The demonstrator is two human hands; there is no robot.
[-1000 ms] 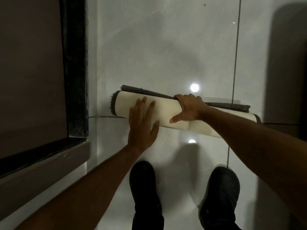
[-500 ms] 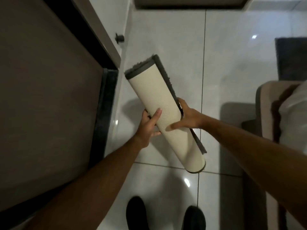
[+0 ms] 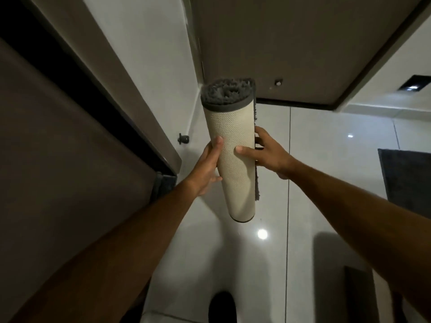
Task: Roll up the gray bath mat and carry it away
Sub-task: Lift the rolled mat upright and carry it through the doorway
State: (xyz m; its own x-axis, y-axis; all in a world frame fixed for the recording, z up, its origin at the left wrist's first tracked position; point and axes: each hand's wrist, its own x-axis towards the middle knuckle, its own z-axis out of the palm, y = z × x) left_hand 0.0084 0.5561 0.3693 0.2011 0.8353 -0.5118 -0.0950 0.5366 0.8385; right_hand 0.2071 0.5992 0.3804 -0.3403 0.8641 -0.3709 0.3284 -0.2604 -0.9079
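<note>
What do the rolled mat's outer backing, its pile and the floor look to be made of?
Rolled mat, held by left hand and right hand: the cream backing shows a fine diagonal weave, likely a rubberised non-slip fabric. Pile: gray, shaggy tufts, probably microfibre. Floor: pale glossy tile, with lamp reflections and grout lines.

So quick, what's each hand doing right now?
Left hand: closed on the rolled mat.
Right hand: closed on the same mat.

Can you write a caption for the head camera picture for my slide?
Two bare hands, left hand and right hand, hold the rolled gray bath mat nearly upright above the shiny tiled floor.
</note>
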